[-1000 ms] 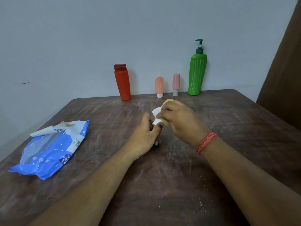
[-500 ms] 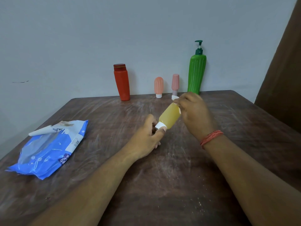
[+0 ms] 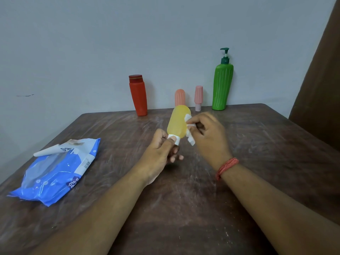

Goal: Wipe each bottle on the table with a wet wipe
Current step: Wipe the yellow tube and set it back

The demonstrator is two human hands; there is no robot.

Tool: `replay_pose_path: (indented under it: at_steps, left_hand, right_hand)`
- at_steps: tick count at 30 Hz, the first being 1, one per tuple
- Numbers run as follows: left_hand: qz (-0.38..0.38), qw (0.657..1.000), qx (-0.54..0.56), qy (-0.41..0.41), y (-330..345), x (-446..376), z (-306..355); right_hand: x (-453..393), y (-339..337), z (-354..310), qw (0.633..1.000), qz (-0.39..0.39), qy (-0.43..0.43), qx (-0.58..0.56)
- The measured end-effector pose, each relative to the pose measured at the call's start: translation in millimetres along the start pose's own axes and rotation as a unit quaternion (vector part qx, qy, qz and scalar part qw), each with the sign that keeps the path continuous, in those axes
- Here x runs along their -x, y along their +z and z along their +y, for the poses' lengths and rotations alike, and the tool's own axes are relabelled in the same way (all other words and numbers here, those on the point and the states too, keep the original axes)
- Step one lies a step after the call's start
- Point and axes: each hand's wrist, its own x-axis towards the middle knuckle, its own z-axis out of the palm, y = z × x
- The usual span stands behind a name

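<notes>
My left hand (image 3: 159,151) pinches the white cap of a small yellow bottle (image 3: 177,122), holding it cap-down above the table's middle. My right hand (image 3: 207,133) grips a crumpled white wet wipe (image 3: 189,128) and presses it against the bottle's right side. Along the far edge by the wall stand a red bottle (image 3: 138,95), an orange small bottle (image 3: 180,96) partly hidden behind the yellow one, a pink small bottle (image 3: 198,97) and a tall green pump bottle (image 3: 222,85).
A blue wet-wipe pack (image 3: 55,170) lies on the left of the brown wooden table (image 3: 184,199), its flap peeled open. A grey wall runs behind the table. A dark brown panel (image 3: 320,70) stands at the right.
My left hand has tilted the yellow bottle more upright. My right hand slid the wipe from the bottle's far end down along its right side.
</notes>
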Motion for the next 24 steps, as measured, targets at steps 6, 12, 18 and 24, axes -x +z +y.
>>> replay_pose_path:
  at_steps: [6,12,18,24]
  left_hand:
    - [-0.039,0.999,-0.025,-0.004,11.9,2.9,-0.5]
    - [0.046,0.999,0.022,0.002,2.8,2.2,4.5]
    - [0.081,0.996,0.039,0.009,1.6,0.4,4.6]
    - [-0.001,0.997,0.071,-0.033,9.0,1.7,6.0]
  right_hand:
    - [-12.2,-17.8,9.8,0.988,0.029,0.1,-0.115]
    - [7.2,7.0,-1.1,0.994,-0.063,0.047,-0.073]
    - [15.9,11.4,-7.7,0.991,-0.128,-0.022,-0.015]
    - [3.0,3.1,-4.2,0.998,0.024,0.032,-0.039]
